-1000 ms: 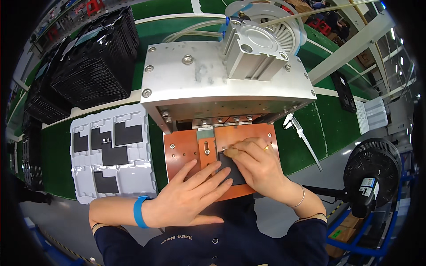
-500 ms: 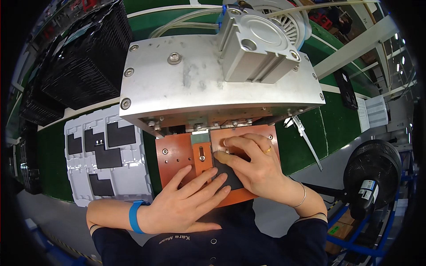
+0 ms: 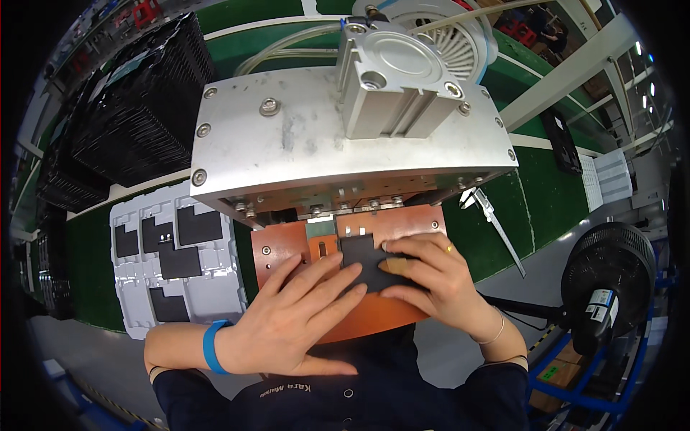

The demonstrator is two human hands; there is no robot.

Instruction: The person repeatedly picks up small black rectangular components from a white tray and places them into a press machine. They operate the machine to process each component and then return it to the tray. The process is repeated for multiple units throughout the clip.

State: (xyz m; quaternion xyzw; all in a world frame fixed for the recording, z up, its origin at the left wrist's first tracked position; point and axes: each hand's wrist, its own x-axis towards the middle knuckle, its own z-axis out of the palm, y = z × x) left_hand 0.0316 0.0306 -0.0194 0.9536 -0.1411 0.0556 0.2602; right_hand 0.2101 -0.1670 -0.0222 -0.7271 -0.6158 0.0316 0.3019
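Note:
A black L-shaped flat piece (image 3: 363, 260) with two small silvery tabs at its far end lies on the orange fixture plate (image 3: 377, 320), below the front of a metal press (image 3: 316, 144). My left hand (image 3: 284, 327) is stretched out flat, fingers spread, with fingertips at the left edge of the piece and over the fixture. From the right, my right hand (image 3: 449, 284) has the piece's right part between its bent fingers and thumb. One of its fingers wears a tan cover. Both hands partly hide the piece's edges.
A white moulded tray (image 3: 129, 298) with several similar black pieces stands at the left, and stacked black trays (image 3: 144, 108) behind it. A caliper (image 3: 497, 224) lies on the green bench to the right. Beyond it stands a black fan (image 3: 607, 269). A cylinder (image 3: 399, 72) tops the press.
My right hand has drawn back toward me and slightly right, uncovering the piece's far end and its tabs. My left hand stays almost in place. The whole view has shifted slightly.

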